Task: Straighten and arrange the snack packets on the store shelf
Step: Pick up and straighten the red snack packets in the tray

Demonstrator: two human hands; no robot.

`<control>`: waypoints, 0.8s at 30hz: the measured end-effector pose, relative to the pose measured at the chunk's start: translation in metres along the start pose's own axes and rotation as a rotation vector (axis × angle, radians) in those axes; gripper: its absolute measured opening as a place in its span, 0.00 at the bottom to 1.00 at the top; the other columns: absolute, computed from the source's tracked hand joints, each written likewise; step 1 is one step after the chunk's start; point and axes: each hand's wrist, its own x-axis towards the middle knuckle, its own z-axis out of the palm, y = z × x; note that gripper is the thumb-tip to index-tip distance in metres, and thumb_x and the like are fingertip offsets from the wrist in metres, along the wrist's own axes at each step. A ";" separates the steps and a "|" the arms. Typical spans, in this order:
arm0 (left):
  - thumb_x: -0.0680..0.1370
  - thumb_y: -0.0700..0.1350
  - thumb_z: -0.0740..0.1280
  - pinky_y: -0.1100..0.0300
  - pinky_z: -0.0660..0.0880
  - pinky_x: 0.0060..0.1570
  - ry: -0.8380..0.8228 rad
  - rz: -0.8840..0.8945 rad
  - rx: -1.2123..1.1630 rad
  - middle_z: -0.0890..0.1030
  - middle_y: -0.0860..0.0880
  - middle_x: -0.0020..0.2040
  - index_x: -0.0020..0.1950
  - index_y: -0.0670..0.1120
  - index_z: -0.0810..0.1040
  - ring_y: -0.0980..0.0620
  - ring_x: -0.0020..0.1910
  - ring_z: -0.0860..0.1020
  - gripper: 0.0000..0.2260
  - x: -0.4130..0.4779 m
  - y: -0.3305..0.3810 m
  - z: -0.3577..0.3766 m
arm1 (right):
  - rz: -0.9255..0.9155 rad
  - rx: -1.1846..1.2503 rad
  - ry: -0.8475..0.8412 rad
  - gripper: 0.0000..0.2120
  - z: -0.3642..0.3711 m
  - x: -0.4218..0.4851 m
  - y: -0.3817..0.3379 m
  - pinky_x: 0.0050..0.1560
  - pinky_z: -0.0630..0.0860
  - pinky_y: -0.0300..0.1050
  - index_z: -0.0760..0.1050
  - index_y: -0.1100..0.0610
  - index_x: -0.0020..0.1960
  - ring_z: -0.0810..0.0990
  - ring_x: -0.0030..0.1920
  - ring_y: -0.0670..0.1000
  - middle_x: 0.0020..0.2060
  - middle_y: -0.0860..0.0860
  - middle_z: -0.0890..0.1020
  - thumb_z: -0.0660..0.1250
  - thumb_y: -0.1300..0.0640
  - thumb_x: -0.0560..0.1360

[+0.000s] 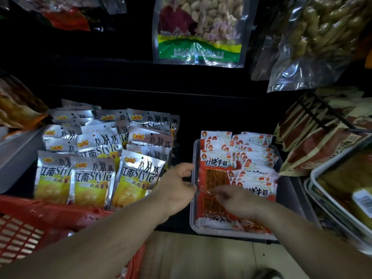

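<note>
Slippage threatens the red packets (218, 174) in the right-hand tray (192, 212) if my right grip (238, 200), too blurred to tell if clamped, tugs one while my left grip (177, 184), thumb and fingers apart, only brushes the rim.

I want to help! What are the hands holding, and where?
Right hand pinches a red packet mid-face; left hand at the tray rim, hold unclear.

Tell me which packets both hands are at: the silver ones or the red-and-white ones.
The red-and-white packets in the clear tray: the right hand lies over them, the left hand at the tray's left rim. The silver packets stand further left.
</note>
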 end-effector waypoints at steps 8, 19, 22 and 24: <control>0.81 0.38 0.68 0.81 0.70 0.33 0.069 0.006 -0.071 0.74 0.63 0.56 0.62 0.61 0.73 0.76 0.41 0.78 0.18 0.007 -0.006 0.001 | -0.230 0.030 0.402 0.11 0.008 0.030 -0.006 0.59 0.80 0.47 0.78 0.41 0.64 0.82 0.59 0.48 0.58 0.44 0.83 0.65 0.45 0.82; 0.81 0.42 0.69 0.78 0.71 0.38 0.111 0.027 -0.099 0.74 0.66 0.56 0.76 0.55 0.69 0.66 0.55 0.78 0.24 0.017 -0.015 -0.008 | 0.025 -0.509 0.602 0.19 -0.014 0.074 -0.010 0.73 0.69 0.54 0.75 0.48 0.69 0.73 0.70 0.54 0.64 0.49 0.79 0.71 0.53 0.79; 0.81 0.41 0.68 0.79 0.71 0.35 0.089 0.025 -0.109 0.81 0.68 0.44 0.67 0.60 0.73 0.70 0.47 0.80 0.18 0.017 -0.017 -0.007 | -0.012 -0.461 0.729 0.08 -0.015 0.076 -0.005 0.63 0.75 0.54 0.83 0.51 0.50 0.79 0.59 0.55 0.49 0.49 0.82 0.70 0.62 0.77; 0.82 0.40 0.67 0.80 0.71 0.35 0.063 0.037 -0.110 0.79 0.75 0.40 0.57 0.64 0.72 0.73 0.44 0.80 0.18 0.015 -0.016 -0.005 | -0.075 -0.362 0.825 0.07 -0.018 0.073 -0.002 0.57 0.78 0.54 0.85 0.53 0.47 0.80 0.55 0.58 0.46 0.50 0.83 0.70 0.63 0.77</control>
